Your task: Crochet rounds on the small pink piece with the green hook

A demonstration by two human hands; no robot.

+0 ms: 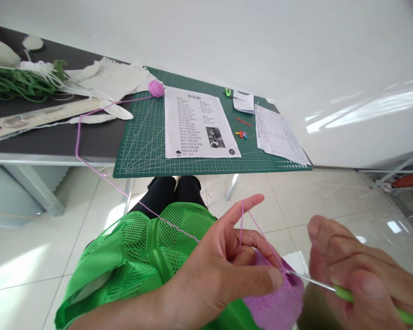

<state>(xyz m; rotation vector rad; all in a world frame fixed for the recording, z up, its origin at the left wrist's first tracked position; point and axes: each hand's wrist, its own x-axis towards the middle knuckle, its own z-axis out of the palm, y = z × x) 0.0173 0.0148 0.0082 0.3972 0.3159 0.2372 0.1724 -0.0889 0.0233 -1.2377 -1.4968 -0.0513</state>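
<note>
My left hand (220, 270) pinches the upper edge of a pink crochet piece (278, 302) between thumb and fingers. Its index finger points out, with pink yarn (241, 224) looped over it and running down to the stitches. My right hand (361, 275) grips the green handle of a crochet hook (313, 280). The metal tip meets the edge of the piece beside my left thumb. From my left hand the yarn stretches across the green vest to the table and on to a pink yarn ball (156, 89). Part of the piece is hidden behind my left hand.
A printed pattern sheet (199, 123) lies on a green cutting mat (144, 156). Right of it are stitch markers (241, 134), a red needle-like stick (243, 122) and papers (282, 135). At left lie green yarn (20, 82), a ruler (44, 117) and white knitted pieces (106, 75).
</note>
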